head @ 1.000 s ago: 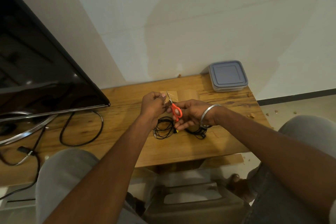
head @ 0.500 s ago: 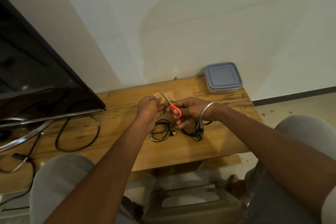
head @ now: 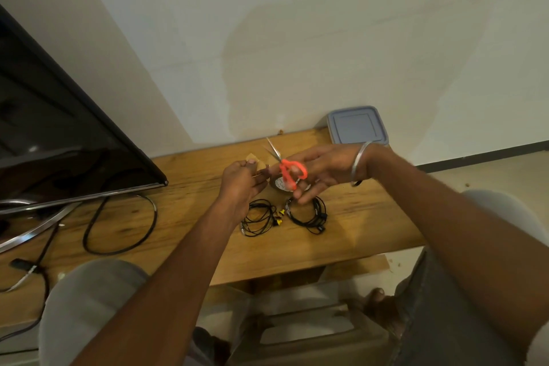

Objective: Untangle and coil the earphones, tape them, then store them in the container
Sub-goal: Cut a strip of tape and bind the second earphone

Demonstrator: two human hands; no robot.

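Head view: your right hand (head: pixel 323 166) grips orange scissors (head: pixel 286 169), blades pointing up-left; your left hand (head: pixel 242 180) pinches a strip of brown tape (head: pixel 261 168). Two black earphone bundles lie just below, a loose one (head: pixel 258 217) and a coiled one (head: pixel 309 212), near each other. The lidded container (head: pixel 356 126) sits at the table's (head: pixel 184 217) far right corner, against the wall. Monitor (head: pixel 59 140) and cable (head: pixel 118 223) crowd the left; bare wood runs right toward the edge.

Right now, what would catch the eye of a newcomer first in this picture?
The orange scissors in the right hand, blades up, above the table. Below lie two black earphone coils. A closed grey container stands at the wall, and a dark TV fills the left.
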